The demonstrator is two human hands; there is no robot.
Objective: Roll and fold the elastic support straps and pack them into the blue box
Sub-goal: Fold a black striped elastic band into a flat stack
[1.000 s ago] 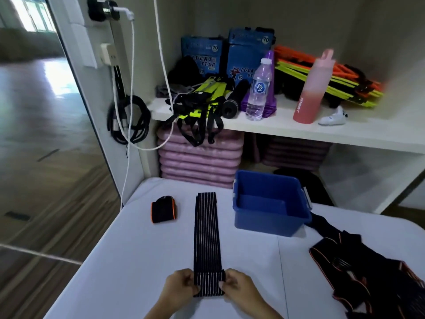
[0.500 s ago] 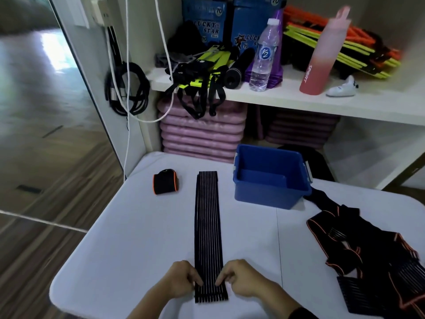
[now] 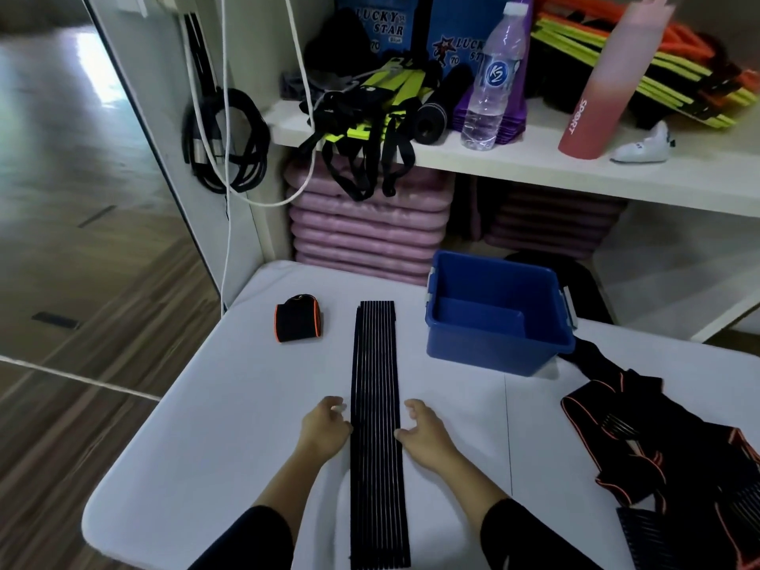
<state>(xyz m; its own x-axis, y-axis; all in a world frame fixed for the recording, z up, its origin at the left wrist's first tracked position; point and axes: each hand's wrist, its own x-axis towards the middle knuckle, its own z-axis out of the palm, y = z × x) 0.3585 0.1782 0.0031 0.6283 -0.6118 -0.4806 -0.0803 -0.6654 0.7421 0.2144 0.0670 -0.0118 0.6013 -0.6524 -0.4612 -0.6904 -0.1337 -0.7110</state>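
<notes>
strap point(image 3: 376, 425): ribbed black elastic cloth, matt, fine pale lines along it
box point(image 3: 493, 351): smooth blue plastic, slight sheen
desk point(image 3: 246, 405): smooth white top, matt
rolled band point(image 3: 298, 318): black cloth, orange edging
floor point(image 3: 82, 281): wood-look boards, glossy
water bottle point(image 3: 489, 84): clear plastic
tall bottle point(image 3: 600, 88): frosted pink plastic

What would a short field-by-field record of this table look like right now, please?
long strap: black, ribbed, lying flat and unrolled on the white table, running away from the person
left hand: at the strap's left edge, fingers loosely curled, holding nothing
right hand: at its right edge, likewise
rolled strap: black with orange trim, left of the long strap, apart from it
blue box: right of the strap's far end, no strap visible inside
strap pile: black and orange, heaped at the table's right side
</notes>
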